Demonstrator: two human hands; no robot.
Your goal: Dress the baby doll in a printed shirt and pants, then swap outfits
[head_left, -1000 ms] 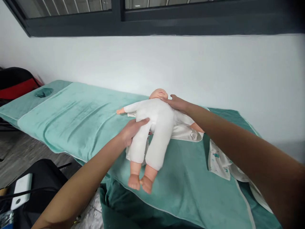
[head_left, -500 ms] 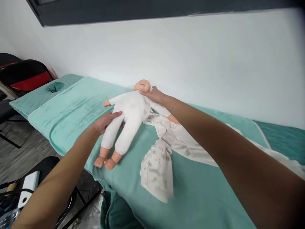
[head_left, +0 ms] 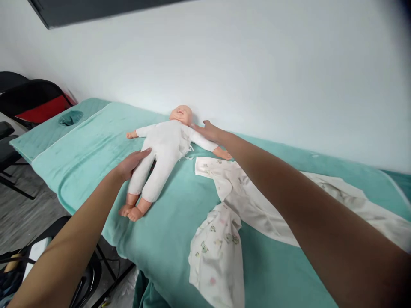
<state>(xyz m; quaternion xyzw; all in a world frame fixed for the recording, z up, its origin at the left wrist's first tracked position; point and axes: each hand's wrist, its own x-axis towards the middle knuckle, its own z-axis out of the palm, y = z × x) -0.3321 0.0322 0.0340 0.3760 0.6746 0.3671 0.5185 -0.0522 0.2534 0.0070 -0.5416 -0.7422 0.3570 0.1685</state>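
Doll: one white cloth-bodied baby doll (head_left: pixel 167 139) with smooth peach head, hands and feet; on its back, head toward the white wall (head_left: pixel 289 81).
Left hand: my left hand (head_left: pixel 132 163) cups its upper leg, thumb over the hip, other fingertips hidden.
Right hand: my right hand (head_left: pixel 206 130) rests at its shoulder, thumb raised apart from the fingers.
Garment: one white printed cloth garment (head_left: pixel 231 190), spread beside the doll, partly behind my forearm.
Bed: long, padded, teal plush-covered bed (head_left: pixel 154 252), under both.
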